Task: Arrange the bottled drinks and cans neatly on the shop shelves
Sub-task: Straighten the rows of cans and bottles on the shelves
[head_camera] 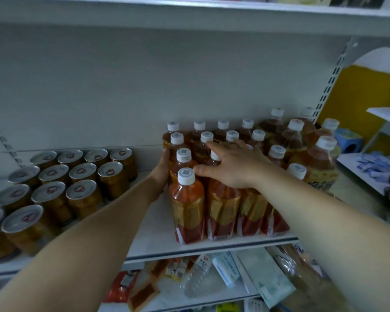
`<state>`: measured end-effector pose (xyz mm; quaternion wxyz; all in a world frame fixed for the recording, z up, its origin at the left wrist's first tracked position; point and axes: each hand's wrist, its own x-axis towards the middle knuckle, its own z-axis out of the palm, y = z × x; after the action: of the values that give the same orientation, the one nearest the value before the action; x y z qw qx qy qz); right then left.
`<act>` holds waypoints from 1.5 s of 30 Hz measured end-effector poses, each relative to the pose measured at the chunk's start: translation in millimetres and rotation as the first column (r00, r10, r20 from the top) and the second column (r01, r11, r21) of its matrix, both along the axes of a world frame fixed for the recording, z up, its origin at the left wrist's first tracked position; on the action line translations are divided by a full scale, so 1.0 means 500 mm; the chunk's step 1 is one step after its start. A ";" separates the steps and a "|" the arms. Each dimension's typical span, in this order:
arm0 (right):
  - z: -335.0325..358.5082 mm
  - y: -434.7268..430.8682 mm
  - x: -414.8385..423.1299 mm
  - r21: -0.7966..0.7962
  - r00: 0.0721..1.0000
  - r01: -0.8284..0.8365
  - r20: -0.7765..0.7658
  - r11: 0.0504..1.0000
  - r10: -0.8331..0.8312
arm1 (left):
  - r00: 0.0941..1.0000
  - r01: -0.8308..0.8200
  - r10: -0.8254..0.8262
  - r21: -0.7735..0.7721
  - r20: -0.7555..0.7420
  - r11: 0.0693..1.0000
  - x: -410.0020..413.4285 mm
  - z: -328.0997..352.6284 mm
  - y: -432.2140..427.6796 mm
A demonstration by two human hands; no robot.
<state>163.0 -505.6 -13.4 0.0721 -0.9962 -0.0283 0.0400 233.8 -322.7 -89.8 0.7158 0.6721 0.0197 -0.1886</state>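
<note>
- Centre of the frame, on the white shelf point(153, 233): block of small bottles point(187, 210), amber drink, white caps, red-and-gold labels, all upright, packed touching in rows running from the shelf's front edge to its back wall.
- Left hand point(162, 170) left of centre, laid flat against the left flank of that block, beside the second and third bottles from the front; fingers straight along the bottles, not wrapped round any (fingertips mostly hidden behind them).
- Right hand point(236, 167) just right of centre, palm down over the bottle caps, fingers spread wide and straight, resting on the caps in the middle of the block; thumb against the neck of the front-left bottle.
- Both hands apart, one at the side of the block and one on top, neither gripping.
- Right of the block, touching it: big bottles point(318, 167) of the same drink, upright, reaching to the shelf's right upright.
- Left part of the frame, same shelf: cans point(54, 190) with silver pull-tab tops, upright in rows, well apart from the bottles, bare shelf between.
- Bottom of the frame, lower shelf point(167, 299): a clear bottle point(198, 278) lying down among loose packets point(225, 269).
</note>
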 end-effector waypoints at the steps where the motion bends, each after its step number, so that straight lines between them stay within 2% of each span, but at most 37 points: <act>1: 0.003 0.000 -0.001 0.001 1.000 0.001 -0.005 1.000 -0.001 | 0.999 -0.014 0.011 0.077 0.041 0.997 -0.007 0.005 0.003; 3: 0.015 0.001 -0.003 0.026 0.999 0.013 -0.035 1.000 -0.012 | 0.990 -0.016 -0.024 0.273 0.140 0.962 -0.044 0.030 0.020; 6: 0.041 0.018 -0.003 0.119 0.997 0.055 -0.065 0.991 -0.048 | 0.945 0.045 -0.214 0.549 0.249 0.835 -0.090 0.050 0.079; 8: 0.060 0.056 -0.001 0.094 0.997 0.076 0.012 0.993 -0.078 | 0.916 0.034 -0.303 0.703 0.262 0.710 -0.123 0.075 0.135; 10: 0.080 0.118 0.004 0.082 0.991 0.004 0.130 0.997 -0.015 | 0.874 0.007 -0.396 0.806 0.283 0.591 -0.151 0.103 0.194; 12: 0.101 0.199 0.006 0.104 0.979 -0.091 0.192 0.990 0.070 | 0.852 -0.036 -0.437 0.863 0.290 0.503 -0.186 0.139 0.260; 16: 0.116 0.386 0.012 0.129 0.973 -0.179 0.172 0.975 0.156 | 0.831 -0.167 -0.444 0.912 0.334 0.374 -0.260 0.184 0.435; 19: 0.112 0.556 0.012 0.138 0.958 -0.264 0.148 0.955 0.244 | 0.892 -0.183 -0.333 0.917 0.307 0.354 -0.316 0.193 0.601; 22: 0.095 0.740 0.001 0.164 0.943 -0.328 0.123 0.930 0.311 | 0.917 -0.219 -0.268 0.935 0.295 0.280 -0.376 0.185 0.782; 25: 0.073 0.923 -0.013 0.137 0.918 -0.396 0.094 0.908 0.386 | 0.944 -0.234 -0.155 0.920 0.292 0.314 -0.433 0.173 0.952; 29: 0.049 1.138 -0.039 0.124 0.883 -0.469 0.078 0.875 0.463 | 0.961 -0.258 -0.028 0.925 0.276 0.278 -0.496 0.162 1.142; 35: 0.007 1.331 -0.010 0.185 0.876 -0.482 0.066 0.856 0.479 | 0.957 -0.289 0.118 0.910 0.265 0.296 -0.488 0.144 1.334; 41: -0.081 1.419 0.122 0.286 0.943 -0.317 -0.009 0.904 0.334 | 0.937 -0.336 0.259 0.800 0.233 0.497 -0.329 0.072 1.423; 45: -0.155 1.478 0.230 0.460 0.984 -0.105 -0.083 0.882 0.160 | 0.928 -0.354 0.309 0.749 0.207 0.561 -0.190 0.010 1.458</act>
<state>277.9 233.2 -91.1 0.3012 -0.9433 -0.1006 0.0964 138.8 406.3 -84.6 0.3792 0.9021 0.2060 -0.0064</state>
